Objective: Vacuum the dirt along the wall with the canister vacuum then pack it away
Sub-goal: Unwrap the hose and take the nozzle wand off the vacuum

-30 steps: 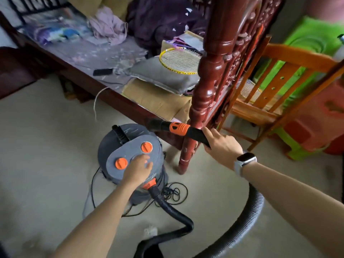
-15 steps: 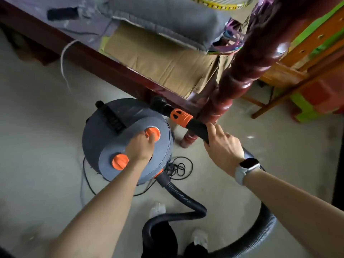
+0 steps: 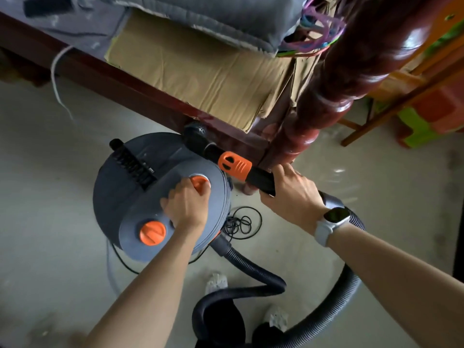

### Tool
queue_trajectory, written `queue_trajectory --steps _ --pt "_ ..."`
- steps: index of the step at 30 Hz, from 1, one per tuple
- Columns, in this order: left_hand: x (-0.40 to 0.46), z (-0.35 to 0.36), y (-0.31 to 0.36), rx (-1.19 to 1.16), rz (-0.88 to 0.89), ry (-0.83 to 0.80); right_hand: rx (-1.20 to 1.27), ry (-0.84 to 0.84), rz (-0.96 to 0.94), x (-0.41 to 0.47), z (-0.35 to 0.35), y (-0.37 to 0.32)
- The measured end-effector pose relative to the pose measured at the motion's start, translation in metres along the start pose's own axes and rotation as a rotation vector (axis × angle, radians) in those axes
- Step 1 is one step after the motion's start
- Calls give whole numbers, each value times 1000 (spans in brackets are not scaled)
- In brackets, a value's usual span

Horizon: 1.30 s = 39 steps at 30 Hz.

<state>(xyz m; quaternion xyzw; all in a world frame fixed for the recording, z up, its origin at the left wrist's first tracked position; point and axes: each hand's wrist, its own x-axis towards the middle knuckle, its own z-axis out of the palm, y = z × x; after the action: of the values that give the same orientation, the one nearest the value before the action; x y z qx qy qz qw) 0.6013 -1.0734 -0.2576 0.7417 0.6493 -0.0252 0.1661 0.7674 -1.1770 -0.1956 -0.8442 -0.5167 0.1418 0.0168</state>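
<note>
A round grey canister vacuum (image 3: pixel 130 187) stands on the floor beside the bed. Its lid carries two orange buttons; the near one (image 3: pixel 152 233) is uncovered. My left hand (image 3: pixel 187 205) rests on the lid with fingertips on the far orange button (image 3: pixel 200 182). My right hand (image 3: pixel 291 197) grips the black wand (image 3: pixel 261 178) just behind its orange collar (image 3: pixel 234 165). The wand's nozzle end (image 3: pixel 194 134) points under the bed rail. The ribbed black hose (image 3: pixel 251 268) loops from the canister's front round to the wand behind my right wrist.
A dark red wooden bed frame (image 3: pixel 140 95) and its turned post (image 3: pixel 324 101) stand right behind the vacuum. Flattened cardboard (image 3: pixel 200 71) lies on the bed. A coiled black cable (image 3: pixel 241 223) lies on the floor. An orange wooden chair (image 3: pixel 411 79) stands to the right. My feet (image 3: pixel 217 282) are below.
The view has tilted down and closer over the vacuum. My left hand has slid from the middle of the lid onto the far orange button. My right hand keeps its hold on the wand.
</note>
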Motion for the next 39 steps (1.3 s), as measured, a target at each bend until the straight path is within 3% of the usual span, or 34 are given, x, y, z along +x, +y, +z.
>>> queue_trajectory --steps 4,9,14,18,20,25,29,35,39 --pt "3 1 1 -45 0 -3 -12 -75 -44 4 6 -1" --pt "5 1 3 -51 17 -1 -11 -18 -171 6 8 -5" --pt "6 3 3 -54 21 5 3 -52 -66 23 13 -8" --pt "5 4 3 -52 21 30 -129 -18 -157 15 18 -7" --pt "4 5 2 -53 29 47 -55 -33 -175 8 20 -2" --pt "4 5 4 -79 18 59 191 -116 35 -18 26 21" --pt "5 4 5 -67 18 56 85 -188 110 -46 43 28" --pt "5 5 2 -76 31 59 22 -129 2 -45 49 11" --pt "5 5 2 -73 42 75 145 -43 163 -40 43 10"
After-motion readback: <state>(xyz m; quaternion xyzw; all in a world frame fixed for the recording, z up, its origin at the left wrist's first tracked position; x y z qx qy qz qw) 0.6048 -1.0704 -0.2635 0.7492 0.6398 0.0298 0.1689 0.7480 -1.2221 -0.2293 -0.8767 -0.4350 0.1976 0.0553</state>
